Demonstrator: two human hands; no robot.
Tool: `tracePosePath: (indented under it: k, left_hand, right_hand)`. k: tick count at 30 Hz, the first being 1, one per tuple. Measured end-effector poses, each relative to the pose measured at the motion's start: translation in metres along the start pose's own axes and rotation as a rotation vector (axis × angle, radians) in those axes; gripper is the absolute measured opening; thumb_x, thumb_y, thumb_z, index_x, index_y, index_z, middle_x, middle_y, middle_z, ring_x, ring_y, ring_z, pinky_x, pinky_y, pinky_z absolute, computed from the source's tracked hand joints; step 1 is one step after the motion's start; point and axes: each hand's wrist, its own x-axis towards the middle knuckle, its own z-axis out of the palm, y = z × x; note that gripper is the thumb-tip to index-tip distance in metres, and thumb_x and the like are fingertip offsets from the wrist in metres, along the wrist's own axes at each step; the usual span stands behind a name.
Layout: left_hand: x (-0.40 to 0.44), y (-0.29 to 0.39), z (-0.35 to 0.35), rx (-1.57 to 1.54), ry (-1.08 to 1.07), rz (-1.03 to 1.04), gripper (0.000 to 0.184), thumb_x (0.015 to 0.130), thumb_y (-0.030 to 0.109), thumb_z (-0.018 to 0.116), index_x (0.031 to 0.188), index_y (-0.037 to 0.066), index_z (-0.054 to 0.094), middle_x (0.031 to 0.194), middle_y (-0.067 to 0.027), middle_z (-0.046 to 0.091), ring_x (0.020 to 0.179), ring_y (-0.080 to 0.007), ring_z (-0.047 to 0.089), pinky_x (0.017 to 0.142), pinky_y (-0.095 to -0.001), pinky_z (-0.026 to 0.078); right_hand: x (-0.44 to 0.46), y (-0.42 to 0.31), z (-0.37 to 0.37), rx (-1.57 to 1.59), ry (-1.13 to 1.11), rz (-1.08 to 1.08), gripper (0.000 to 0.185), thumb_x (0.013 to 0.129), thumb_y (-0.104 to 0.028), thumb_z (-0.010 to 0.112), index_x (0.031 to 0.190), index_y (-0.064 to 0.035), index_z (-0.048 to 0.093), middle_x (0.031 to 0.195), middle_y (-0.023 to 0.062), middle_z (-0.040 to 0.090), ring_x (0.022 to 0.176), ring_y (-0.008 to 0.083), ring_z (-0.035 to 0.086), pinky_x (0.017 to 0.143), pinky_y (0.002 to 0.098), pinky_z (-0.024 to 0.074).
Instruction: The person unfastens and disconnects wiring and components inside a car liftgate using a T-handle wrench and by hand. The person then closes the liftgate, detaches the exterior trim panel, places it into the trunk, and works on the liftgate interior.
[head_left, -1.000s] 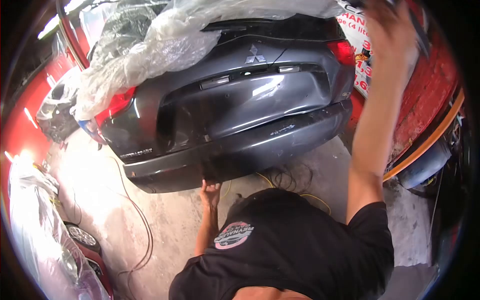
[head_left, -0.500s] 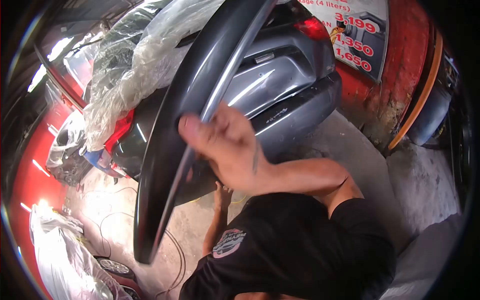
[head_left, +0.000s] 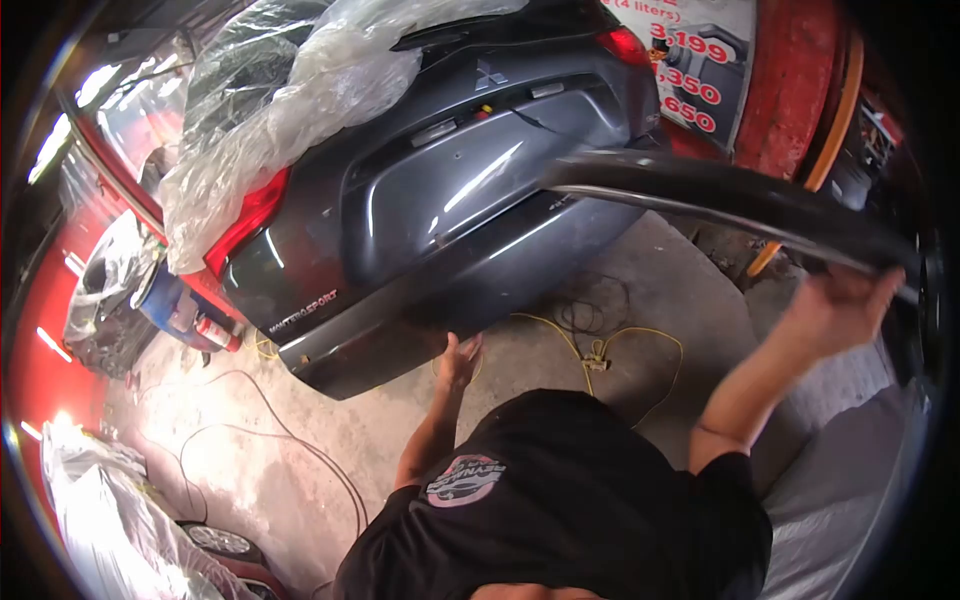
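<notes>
Held out at the right side is a long, curved, glossy dark car trim piece (head_left: 720, 192) with a shiny strip along its lower edge, smeared by motion. My right hand (head_left: 848, 308) is closed around its near end. My left hand (head_left: 460, 357) is raised at the lower edge of a dark grey car tailgate (head_left: 400, 335), thumb and fingers apart; whether it touches the edge I cannot tell. The tailgate bears a three-diamond badge (head_left: 490, 75) and "Montero Sport" lettering (head_left: 303, 312). A yellow-tipped connector (head_left: 486, 111) shows in its upper recess.
Clear plastic sheeting (head_left: 290, 130) drapes over the car at the left. A yellow cord (head_left: 640, 332) and dark cables (head_left: 270, 430) lie on the concrete floor (head_left: 480, 450). A blue drum (head_left: 172, 300) stands at left, and a price poster (head_left: 705, 60) hangs at the back right.
My right hand has swung the trim piece from upright in front of me to the right, nearly level. The tailgate's badge and recess now show. My left hand stays at the lower edge.
</notes>
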Motion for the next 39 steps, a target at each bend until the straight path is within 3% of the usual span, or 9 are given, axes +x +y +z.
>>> tracePosePath:
  k: [4, 9, 13, 14, 17, 22, 26, 31, 39]
  left_hand:
    - [0.002, -0.003, -0.008, -0.036, 0.003, -0.045, 0.074, 0.106, 0.051, 0.048, 0.158, 0.007, 0.020, 0.154, -0.0134, 0.041, 0.140, -0.0359, 0.047, 0.119, -0.0555, 0.035]
    - [-0.002, -0.006, -0.010, 0.011, -0.076, -0.025, 0.064, 0.105, 0.054, 0.046, 0.158, 0.022, 0.031, 0.158, -0.0003, 0.043, 0.137, -0.0315, 0.049, 0.115, -0.0533, 0.035]
    - [-0.027, -0.001, 0.023, -0.032, -0.051, 0.116, 0.064, 0.107, 0.048, 0.048, 0.158, 0.014, 0.029, 0.156, -0.0081, 0.044, 0.141, -0.0351, 0.045, 0.121, -0.0538, 0.032]
    - [0.001, -0.022, -0.048, -0.097, -0.137, 0.090, 0.067, 0.105, 0.048, 0.051, 0.159, 0.016, 0.029, 0.160, -0.0060, 0.038, 0.146, -0.0370, 0.037, 0.122, -0.0552, 0.029]
    - [-0.054, -0.003, 0.054, 0.218, 0.055, 0.102, 0.081, 0.097, 0.063, 0.054, 0.159, 0.016, 0.030, 0.159, -0.0054, 0.039, 0.144, -0.0360, 0.040, 0.120, -0.0550, 0.031]
    - [-0.104, 0.000, 0.135, 0.287, 0.104, 0.237, 0.078, 0.102, 0.064, 0.046, 0.157, 0.011, 0.032, 0.156, -0.0069, 0.044, 0.137, -0.0350, 0.048, 0.117, -0.0536, 0.033]
    - [-0.139, -0.002, 0.194, 0.353, 0.129, 0.405, 0.074, 0.106, 0.064, 0.035, 0.153, 0.008, 0.041, 0.148, -0.0097, 0.055, 0.134, -0.0277, 0.053, 0.114, -0.0517, 0.037]
    - [-0.173, 0.014, 0.324, 0.309, 0.040, 0.804, 0.070, 0.102, 0.056, 0.052, 0.150, 0.006, 0.044, 0.148, -0.0108, 0.054, 0.134, -0.0303, 0.053, 0.114, -0.0512, 0.039]
    - [-0.217, 0.070, 0.446, 0.182, 0.062, 1.220, 0.069, 0.096, 0.050, 0.056, 0.150, 0.008, 0.045, 0.147, -0.0157, 0.054, 0.134, -0.0321, 0.053, 0.110, -0.0559, 0.042]
  right_hand:
    - [0.114, 0.006, -0.167, 0.252, 0.017, 0.279, 0.045, 0.106, -0.034, 0.050, 0.133, -0.0008, 0.062, 0.121, 0.0204, 0.070, 0.116, 0.0339, 0.065, 0.103, 0.0645, 0.0466]
    - [0.120, 0.037, -0.292, -0.028, 0.127, 0.360, 0.044, 0.103, -0.038, 0.056, 0.134, -0.0073, 0.064, 0.120, 0.0132, 0.070, 0.111, 0.0337, 0.065, 0.099, 0.0597, 0.0483]
    - [0.057, 0.090, -0.341, 0.196, 0.237, 0.911, 0.040, 0.097, -0.045, 0.062, 0.115, -0.0092, 0.066, 0.112, 0.0101, 0.067, 0.102, 0.0332, 0.065, 0.087, 0.0560, 0.0535]
    - [0.032, 0.084, -0.315, 0.037, 0.163, 0.839, 0.035, 0.098, -0.044, 0.063, 0.110, -0.0116, 0.066, 0.100, 0.0076, 0.067, 0.094, 0.0290, 0.065, 0.082, 0.0483, 0.0547]
    - [0.005, 0.118, -0.320, 0.084, 0.112, 0.840, 0.032, 0.102, -0.040, 0.061, 0.109, -0.0101, 0.067, 0.089, 0.0024, 0.066, 0.079, 0.0184, 0.063, 0.069, 0.0348, 0.0506]
    - [0.021, 0.180, -0.377, 0.409, -0.198, 1.028, 0.044, 0.104, -0.049, 0.054, 0.111, -0.0072, 0.065, 0.086, -0.0007, 0.064, 0.071, 0.0160, 0.055, 0.072, 0.0350, 0.0481]
    - [0.020, 0.202, -0.391, 0.118, 0.039, 1.081, 0.047, 0.103, -0.054, 0.054, 0.111, -0.0089, 0.065, 0.086, -0.0005, 0.064, 0.070, 0.0164, 0.056, 0.069, 0.0351, 0.0483]
    - [0.000, 0.230, -0.393, 0.259, 0.031, 1.293, 0.035, 0.104, -0.046, 0.055, 0.114, -0.0143, 0.068, 0.084, 0.0010, 0.069, 0.074, 0.0193, 0.068, 0.065, 0.0403, 0.0593]
    - [-0.024, 0.247, -0.315, 0.198, -0.083, 1.421, 0.037, 0.104, -0.045, 0.055, 0.111, -0.0111, 0.067, 0.074, 0.0004, 0.062, 0.065, 0.0155, 0.062, 0.058, 0.0333, 0.0518]
